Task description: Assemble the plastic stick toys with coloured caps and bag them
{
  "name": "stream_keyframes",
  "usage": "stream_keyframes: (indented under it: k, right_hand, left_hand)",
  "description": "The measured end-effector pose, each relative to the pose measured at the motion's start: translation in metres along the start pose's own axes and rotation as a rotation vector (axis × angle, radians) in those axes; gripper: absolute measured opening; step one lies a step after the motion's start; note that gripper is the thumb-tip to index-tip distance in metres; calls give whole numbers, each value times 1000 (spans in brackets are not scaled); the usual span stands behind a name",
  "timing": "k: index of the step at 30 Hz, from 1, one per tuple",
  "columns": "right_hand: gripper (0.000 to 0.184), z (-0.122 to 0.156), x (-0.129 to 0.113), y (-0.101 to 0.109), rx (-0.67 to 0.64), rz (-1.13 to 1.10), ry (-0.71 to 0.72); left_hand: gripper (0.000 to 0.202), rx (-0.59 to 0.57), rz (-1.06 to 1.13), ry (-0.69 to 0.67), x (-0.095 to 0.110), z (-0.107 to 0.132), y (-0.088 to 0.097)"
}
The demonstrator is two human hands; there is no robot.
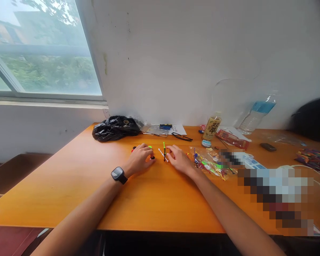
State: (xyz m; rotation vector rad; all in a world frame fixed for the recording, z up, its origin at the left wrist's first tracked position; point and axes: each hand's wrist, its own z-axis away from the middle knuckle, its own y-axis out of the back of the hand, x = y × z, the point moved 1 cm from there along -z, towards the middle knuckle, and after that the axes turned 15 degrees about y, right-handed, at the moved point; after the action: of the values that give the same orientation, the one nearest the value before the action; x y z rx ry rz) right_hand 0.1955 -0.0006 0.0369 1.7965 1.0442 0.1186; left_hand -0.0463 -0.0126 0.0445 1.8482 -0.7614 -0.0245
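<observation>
My left hand (140, 158), with a smartwatch (118, 175) on its wrist, is closed in a pinch on a small black round piece (153, 157). Partly hidden behind that hand are red, black and bright green (150, 147) small parts. My right hand (179, 158) rests on the table with thumb and index finger apart, and I see nothing between them. Just left of its fingertips is a thin yellow-green and black plastic stick (164, 151); whether they touch it I cannot tell. A pale lavender stick (162, 153) lies slanted beside it.
Clear bags of colourful plastic pieces (212, 163) lie right of my right hand. Behind are a black plastic bag (116, 128), glasses (181, 137), a labelled drink bottle (212, 127) and a clear bottle (253, 117). A blurred patch covers the table's (154, 206) right side.
</observation>
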Motion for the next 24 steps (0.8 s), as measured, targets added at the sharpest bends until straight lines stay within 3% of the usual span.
stream_keyframes:
  k: [2,5,9,13,18,21,24]
  right_hand:
    - [27,0,1,19,18,133,-24]
    - [15,2,9,56,-16,276,-174]
    - [21,11,21,88,-319,96,-363]
    - [21,18,22,87,-438,33,-466]
    - [6,14,17,74,-401,306,-392]
    - [8,13,17,72,-404,400,-359]
    - [7,11,18,75,-282,445,-329]
  left_hand:
    - [10,19,-2,-23,-2,1,2]
    - [14,9,-39,-30,-5,1,2]
    - [13,-22,-75,9,-7,-1,2]
    - [12,-11,-54,19,-6,0,4]
    - [11,-8,-11,-4,4,1,0]
    - [14,13,25,-4,10,2,-3]
    - [19,31,97,2,15,4,-5]
